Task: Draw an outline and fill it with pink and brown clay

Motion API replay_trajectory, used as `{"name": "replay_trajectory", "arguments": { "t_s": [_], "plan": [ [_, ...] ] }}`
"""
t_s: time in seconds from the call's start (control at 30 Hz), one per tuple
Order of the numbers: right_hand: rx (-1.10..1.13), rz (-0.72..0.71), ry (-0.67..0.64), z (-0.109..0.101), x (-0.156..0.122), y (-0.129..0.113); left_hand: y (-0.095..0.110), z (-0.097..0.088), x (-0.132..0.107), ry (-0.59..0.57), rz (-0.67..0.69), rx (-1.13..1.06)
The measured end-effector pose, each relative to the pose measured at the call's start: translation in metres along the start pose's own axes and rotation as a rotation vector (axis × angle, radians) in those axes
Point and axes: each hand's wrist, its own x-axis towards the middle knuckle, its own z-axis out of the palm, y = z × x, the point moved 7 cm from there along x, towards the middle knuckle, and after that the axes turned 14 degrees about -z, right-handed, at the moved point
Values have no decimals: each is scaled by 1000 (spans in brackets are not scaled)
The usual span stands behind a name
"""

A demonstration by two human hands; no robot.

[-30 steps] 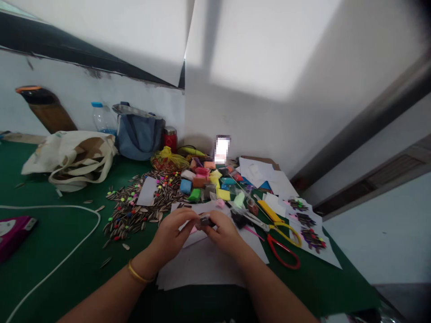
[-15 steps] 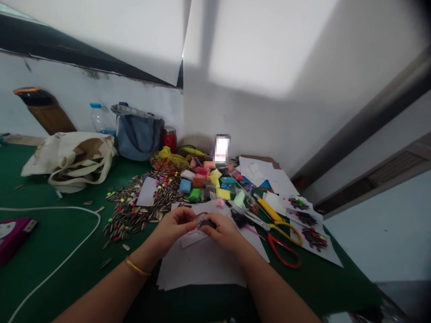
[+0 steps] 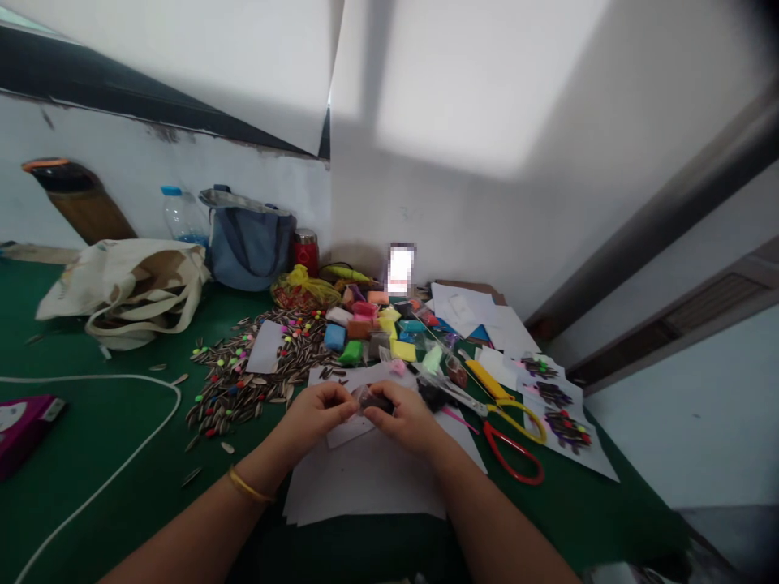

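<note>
My left hand (image 3: pixel 316 418) and my right hand (image 3: pixel 406 418) meet above white paper sheets (image 3: pixel 371 478) on the green table (image 3: pixel 97 438). Both pinch a small dark packet in clear wrap (image 3: pixel 372 399), held between the fingertips. Just beyond lie several coloured clay blocks (image 3: pixel 365 328) and a heap of sunflower seeds (image 3: pixel 256 373) dotted with small coloured balls. A gold bangle (image 3: pixel 247 487) sits on my left wrist.
Red-handled scissors (image 3: pixel 514 454) and yellow-handled scissors (image 3: pixel 505 397) lie right of my hands, beside paper with seed pictures (image 3: pixel 560 422). A cream tote bag (image 3: pixel 131 284), blue bag (image 3: pixel 247 239), water bottle (image 3: pixel 179 215) and red jar (image 3: pixel 306 250) stand at the back. A white cable (image 3: pixel 122 462) crosses the left.
Both hands have stayed together over the paper, shifting their fingers slightly on the small packet. Nothing else has moved.
</note>
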Motion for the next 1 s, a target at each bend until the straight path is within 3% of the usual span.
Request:
{"name": "replay_trajectory", "arguments": {
  "t_s": [0.13, 0.23, 0.3, 0.43, 0.57, 0.8, 0.9, 1.0],
  "plan": [
    [-35, -27, 33, -7, 2, 1, 3, -2, -2, 44, 19, -52],
    [-229, -28, 218, -40, -1, 13, 3, -6, -3, 102, 33, -107],
    [-454, 43, 330, -66, -8, 28, 1, -7, -3, 131, 36, -125],
    [-654, 218, 315, -94, -18, 58, -3, -7, -1, 135, 39, -119],
    [-767, 247, 238, -97, -21, 53, -3, -8, 0, 143, 51, -111],
    [-917, 358, -57, -88, -29, 46, -3, -7, -1, 137, 52, -97],
    [-883, 316, -37, -89, -29, 43, -3, -6, -1, 127, 52, -88],
    [-716, 265, 92, -91, -27, 34, 0, -4, -3, 137, 58, -57]
  ]
}}
